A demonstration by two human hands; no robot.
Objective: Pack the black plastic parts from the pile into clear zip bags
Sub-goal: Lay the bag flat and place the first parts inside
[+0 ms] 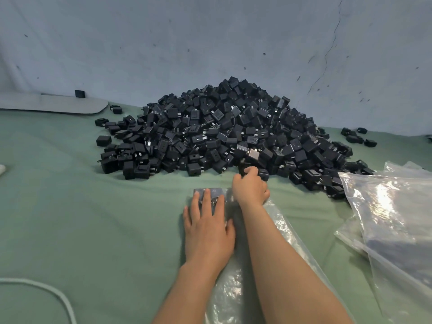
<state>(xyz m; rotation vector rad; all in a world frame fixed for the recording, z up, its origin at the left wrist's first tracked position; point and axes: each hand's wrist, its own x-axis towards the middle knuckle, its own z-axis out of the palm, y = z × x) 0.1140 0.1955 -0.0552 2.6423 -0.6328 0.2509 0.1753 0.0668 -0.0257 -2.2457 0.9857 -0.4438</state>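
Observation:
A big pile of black plastic parts (224, 134) lies on a green cloth against the wall. A clear zip bag (275, 232) stretches from the pile's front edge toward me, with a few black parts showing inside its far end. My left hand (208, 225) lies flat on that far end, fingers straight, pressing the bagged parts. My right hand (251, 185) reaches over the bag to the pile's near edge, its fingers curled round a black part (245, 166).
A heap of clear zip bags (388, 218) lies at the right. Stray black parts (358, 136) sit right of the pile and others at its left. A grey pad (51, 104) lies far left, a white cable (46, 291) near left.

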